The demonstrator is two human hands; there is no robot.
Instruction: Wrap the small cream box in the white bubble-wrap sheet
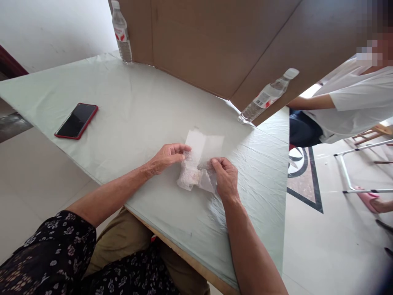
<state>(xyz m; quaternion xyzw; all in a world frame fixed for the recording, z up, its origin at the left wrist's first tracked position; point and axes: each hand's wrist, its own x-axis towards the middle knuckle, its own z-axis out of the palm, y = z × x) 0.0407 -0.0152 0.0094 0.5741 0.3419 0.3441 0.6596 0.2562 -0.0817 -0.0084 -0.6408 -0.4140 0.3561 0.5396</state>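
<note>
A crumpled, translucent plastic wrapping [188,177] lies on the pale green tablecloth in front of me. At its far side is a flat white sheet [196,144], folded or creased down the middle; I cannot tell whether the two are one piece. My left hand [167,157] pinches the left edge of the wrapping between thumb and fingers. On the opposite side, my right hand [226,174] has its thumb pressed to its curled fingers, gripping the wrapping's right edge. Something faintly coloured shows through the lower part, too unclear to name.
A tall brown cardboard panel [208,45] stands across the table's far side. Two water bottles stand against it, one left [122,35] and one right [268,96]. A phone in a red case [76,121] lies at left. A person in a white shirt [365,98] sits at right.
</note>
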